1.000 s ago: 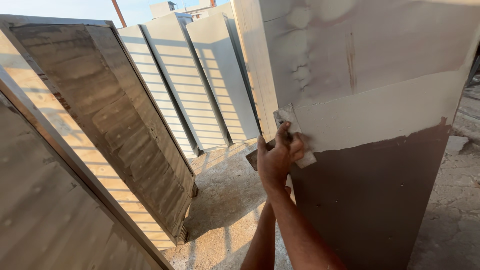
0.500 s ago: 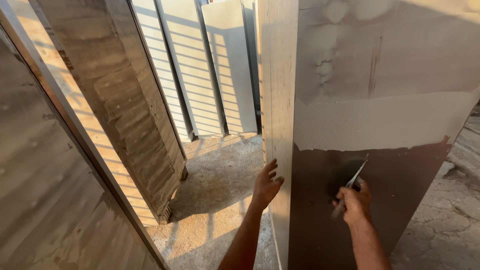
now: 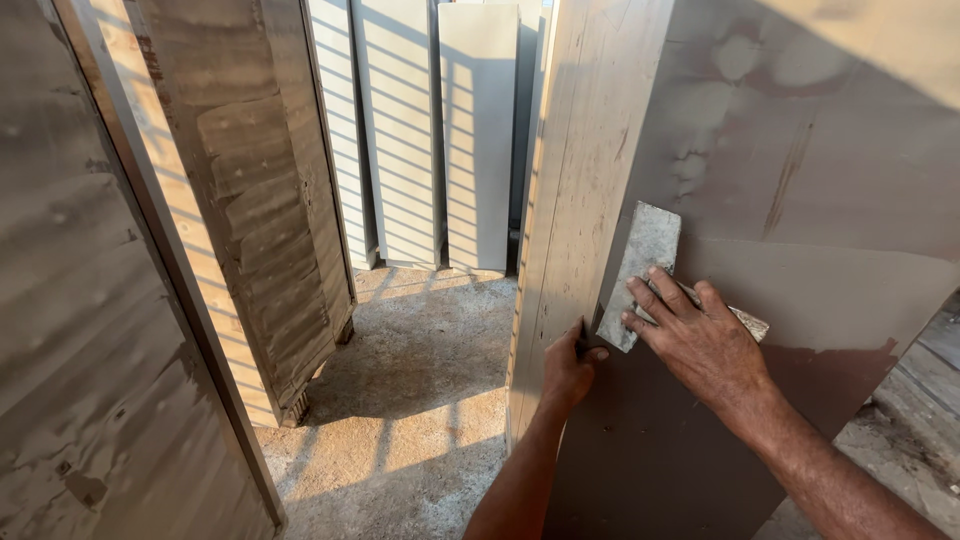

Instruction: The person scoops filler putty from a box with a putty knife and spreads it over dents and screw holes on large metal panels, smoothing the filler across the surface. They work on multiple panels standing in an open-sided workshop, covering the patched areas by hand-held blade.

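Observation:
A tall brown metal panel stands upright in front of me, its upper part coated with grey putty. My right hand presses a flat putty blade, smeared grey, against the panel's face at the boundary between putty and bare brown. My left hand grips the panel's left edge just below the blade, thumb on the front face.
Several pale panels lean against the far side. A putty-coated door leans at the left, and another large panel fills the near left. A sunlit concrete floor lies between them.
My right hand moved up and left with the blade, now laid flat on the panel. My left hand shifted from open beside the edge to gripping it. The view moved closer.

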